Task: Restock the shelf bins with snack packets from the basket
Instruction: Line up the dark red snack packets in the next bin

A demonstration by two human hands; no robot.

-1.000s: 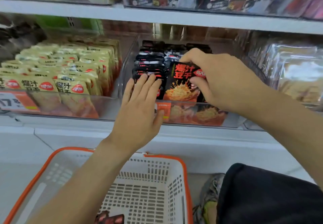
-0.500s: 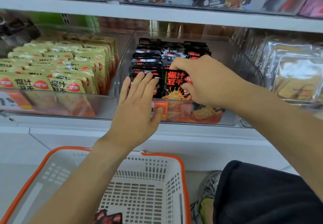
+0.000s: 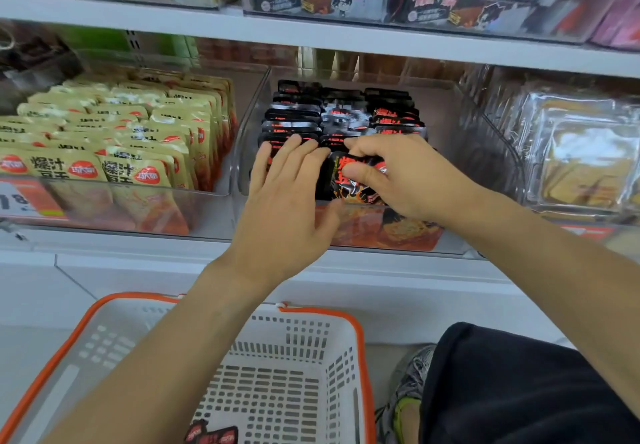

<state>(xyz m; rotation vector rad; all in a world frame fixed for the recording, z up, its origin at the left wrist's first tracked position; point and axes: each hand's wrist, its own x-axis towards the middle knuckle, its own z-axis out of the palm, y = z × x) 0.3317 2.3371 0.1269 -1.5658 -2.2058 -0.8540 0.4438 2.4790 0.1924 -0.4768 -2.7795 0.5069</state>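
Observation:
A clear shelf bin (image 3: 485, 153) holds rows of black snack packets (image 3: 346, 111) with red print. My right hand (image 3: 398, 177) pinches one black packet (image 3: 349, 185) at the bin's front, thumb and fingers curled round its top edge. My left hand (image 3: 287, 201) lies flat with straight fingers against the front-left row of packets and the bin's front wall. Below stands a white basket (image 3: 311, 346) with an orange rim; a few black packets (image 3: 211, 435) show at its bottom edge.
A neighbouring clear bin of yellow packets (image 3: 114, 153) sits to the left, and a bin of clear-wrapped snacks (image 3: 581, 156) to the right. The upper shelf (image 3: 311, 35) carries boxed goods. My knee in black shorts (image 3: 519, 384) and a shoe (image 3: 405, 395) are beside the basket.
My right hand has pushed its black packet lower and leftwards into the front of the bin. My left hand has stayed pressed against the front rows, shifting only slightly.

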